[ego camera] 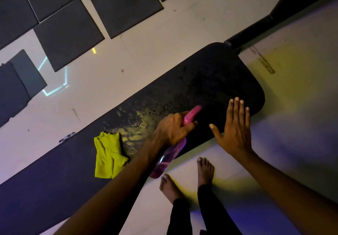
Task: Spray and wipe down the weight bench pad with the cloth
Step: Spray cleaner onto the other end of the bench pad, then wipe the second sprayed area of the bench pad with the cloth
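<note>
The black weight bench pad [210, 81] runs diagonally from lower left to upper right, with wet droplets glistening near its middle. My left hand [172, 128] grips a pink spray bottle [169, 157], its nozzle aimed along the pad toward the far end. My right hand [236, 126] rests flat, fingers spread, on the pad's near edge close to the rounded end. A yellow-green cloth [108, 156] lies crumpled on the pad, left of my left forearm, untouched by either hand.
A pale floor [164, 33] surrounds the bench, with dark square mats [124, 6] at the top left. A black bench frame tube [274, 17] extends from the pad's far end to the upper right. My bare feet [204, 170] stand beside the pad's near edge.
</note>
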`<state>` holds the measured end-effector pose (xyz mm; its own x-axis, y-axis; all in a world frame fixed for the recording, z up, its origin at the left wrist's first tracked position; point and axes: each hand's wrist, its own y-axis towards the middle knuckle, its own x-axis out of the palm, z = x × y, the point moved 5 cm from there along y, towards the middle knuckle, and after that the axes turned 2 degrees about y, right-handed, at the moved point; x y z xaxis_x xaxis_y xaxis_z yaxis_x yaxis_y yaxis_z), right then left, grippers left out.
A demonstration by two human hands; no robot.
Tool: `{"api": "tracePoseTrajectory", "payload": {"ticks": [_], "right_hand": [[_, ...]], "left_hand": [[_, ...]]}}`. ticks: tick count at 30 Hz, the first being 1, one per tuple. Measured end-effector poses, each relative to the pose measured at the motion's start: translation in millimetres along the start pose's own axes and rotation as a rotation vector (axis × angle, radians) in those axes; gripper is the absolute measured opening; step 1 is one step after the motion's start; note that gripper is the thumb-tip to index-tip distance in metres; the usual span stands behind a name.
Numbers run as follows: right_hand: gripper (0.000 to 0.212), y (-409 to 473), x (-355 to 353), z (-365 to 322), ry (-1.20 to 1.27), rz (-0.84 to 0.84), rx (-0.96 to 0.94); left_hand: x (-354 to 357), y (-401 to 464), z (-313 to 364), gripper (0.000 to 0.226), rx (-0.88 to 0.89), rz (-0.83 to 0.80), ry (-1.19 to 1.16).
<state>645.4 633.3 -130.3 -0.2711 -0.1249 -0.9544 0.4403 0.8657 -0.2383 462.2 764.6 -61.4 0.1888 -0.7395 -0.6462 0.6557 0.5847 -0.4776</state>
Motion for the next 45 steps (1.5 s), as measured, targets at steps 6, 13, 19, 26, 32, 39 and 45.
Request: {"api": "tracePoseTrajectory", "payload": {"ticks": [6, 13, 19, 26, 32, 39, 45], "right_hand": [[0.106, -24.3, 3.3, -10.7, 0.037, -0.017, 0.014], [0.101, -41.8, 19.9, -65.7, -0.009, -0.082, -0.201], [0.097, -44.2, 38.3, -137.4, 0.014, -0.097, -0.347], [0.097, -61.9, 47.2, -166.3, -0.08, -0.109, -0.402], [0.093, -80.9, 49.1, -214.1, -0.097, -0.13, -0.496], [0.073, -100.8, 35.3, -303.6, 0.032, -0.124, -0.61], [0.08, -112.1, 50.0, -355.0, -0.018, -0.178, -0.679]], "left_hand": [[11.6, -30.8, -17.5, 0.045, -0.086, -0.035, -0.019], [-15.4, -108.1, -85.7, 0.042, -0.295, 0.266, -0.154], [-3.0, -150.2, -126.5, 0.061, -0.371, 0.182, -0.099], [14.1, -187.3, -147.4, 0.032, -0.287, 0.154, -0.132], [-26.8, -250.2, -184.5, 0.046, -0.344, 0.495, -0.366], [-95.9, -322.3, -203.3, 0.041, -0.339, 1.026, -0.537], [-136.7, -334.6, -227.0, 0.04, -0.252, 1.279, -0.494]]}}
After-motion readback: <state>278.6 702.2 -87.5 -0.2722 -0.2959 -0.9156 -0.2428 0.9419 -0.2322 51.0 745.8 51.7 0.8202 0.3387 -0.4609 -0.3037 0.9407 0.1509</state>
